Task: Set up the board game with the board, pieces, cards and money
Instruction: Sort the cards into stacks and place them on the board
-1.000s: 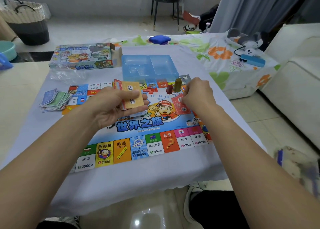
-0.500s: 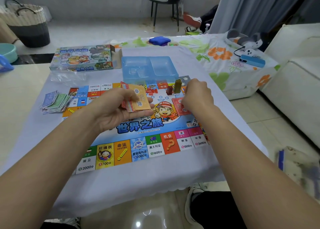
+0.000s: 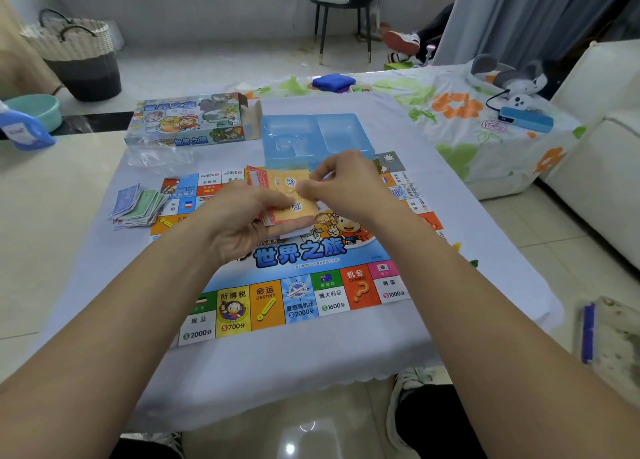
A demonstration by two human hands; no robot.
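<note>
cards: stack [image 3: 289, 198] with an orange card on top and red-edged ones under it, held above the board's middle
left hand: [image 3: 242, 223] cups the stack from below, thumb on the top card
right hand: [image 3: 343, 184] fingers curled, pinching the top card at its right edge, though the exact contact is hard to see
board: [image 3: 298, 285] flat on the table, near edge toward the person, far edge partly under the tray
money: loose pile of bills [image 3: 138, 204] at the board's left edge, partly on the tablecloth
tray: blue plastic insert [image 3: 315, 136] at the board's far edge
box: game box [image 3: 187, 119] at the table's far-left corner, crumpled clear plastic bag [image 3: 156, 158] just in front
table: pale cloth [image 3: 277, 372] covers it
beyond: basket [image 3: 76, 53] and chair [image 3: 346, 4] on the floor behind; floral-covered surface [image 3: 467, 119] to the right
</note>
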